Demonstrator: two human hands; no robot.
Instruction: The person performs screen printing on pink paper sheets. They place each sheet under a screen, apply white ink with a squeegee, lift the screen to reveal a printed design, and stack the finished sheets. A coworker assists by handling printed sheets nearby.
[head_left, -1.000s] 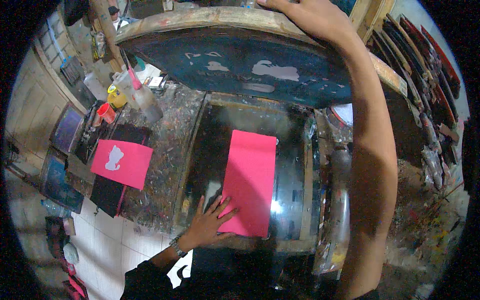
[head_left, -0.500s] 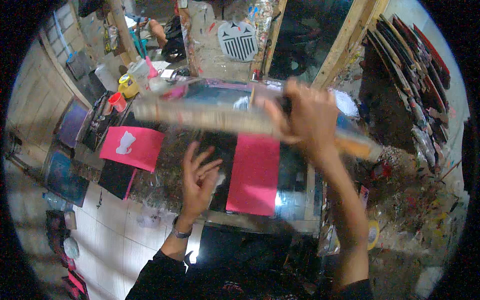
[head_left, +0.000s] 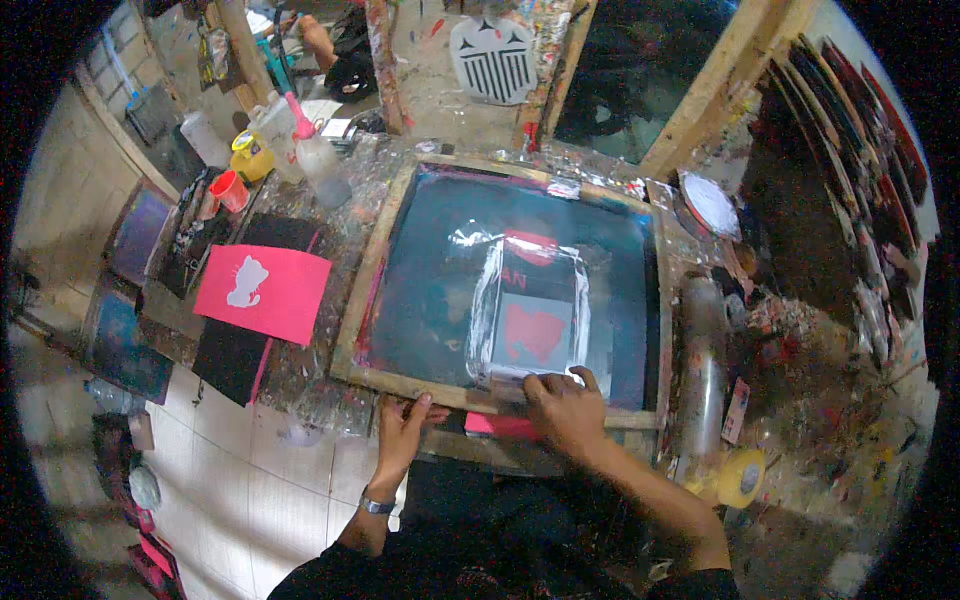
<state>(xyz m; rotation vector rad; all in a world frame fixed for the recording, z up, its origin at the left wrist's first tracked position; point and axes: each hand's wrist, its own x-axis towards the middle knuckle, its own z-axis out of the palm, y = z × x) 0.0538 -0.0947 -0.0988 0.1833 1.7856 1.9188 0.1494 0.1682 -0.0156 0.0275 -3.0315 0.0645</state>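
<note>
A wooden-framed printing screen point(head_left: 352, 340) lies flat on the worktable, its dark mesh smeared with white ink around a cat-shaped patch point(head_left: 535, 332) where pink shows through. My left hand point(head_left: 402, 432) pinches the near frame rail, thumb on top and fingers below. Over the near end of the inked area, my right hand point(head_left: 568, 408) is closed around a squeegee point(head_left: 502, 387), mostly hidden by the fingers. A pink sheet point(head_left: 492, 425) peeks out under the near rail. To the left lies another pink sheet point(head_left: 300, 285) bearing a white cat print point(head_left: 246, 282).
At the back left stand a red cup point(head_left: 230, 190), a yellow container point(head_left: 252, 158) and a bottle with a pink nozzle point(head_left: 322, 170). Right of the screen are a clear cylinder point(head_left: 702, 345), a tape roll point(head_left: 740, 478) and a round white-topped tub point(head_left: 710, 205). Another person's arm point(head_left: 318, 45) shows far back.
The screen has come down from a raised tilt to lie flat over the pink sheet. My right hand moved nearer with the squeegee; my open left hand closed on the near rail.
</note>
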